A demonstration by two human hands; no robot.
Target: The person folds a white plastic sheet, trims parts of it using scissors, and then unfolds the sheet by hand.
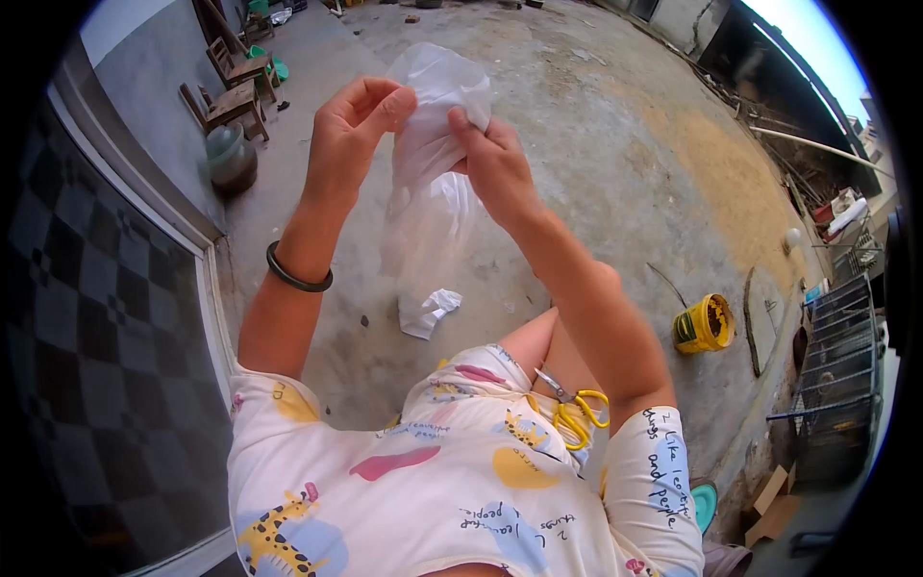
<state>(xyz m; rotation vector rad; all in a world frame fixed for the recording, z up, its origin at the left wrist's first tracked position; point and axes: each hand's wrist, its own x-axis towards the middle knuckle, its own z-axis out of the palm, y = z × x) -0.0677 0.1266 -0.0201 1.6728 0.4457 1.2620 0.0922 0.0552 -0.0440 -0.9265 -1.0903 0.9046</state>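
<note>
A thin, translucent white plastic bag is held up in front of me, its lower part hanging down and see-through. My left hand pinches its upper left edge between thumb and fingers. On the opposite edge, my right hand grips it with the thumb in front and fingers partly hidden behind. Below, a crumpled white piece rests on the concrete; whether it joins the bag I cannot tell. Scissors with yellow handles lie on my lap, blades partly open.
Wooden chairs and a dark round pot stand by the left wall. To my right sit a yellow bucket, a stick and a metal rack. A tiled door is close on my left.
</note>
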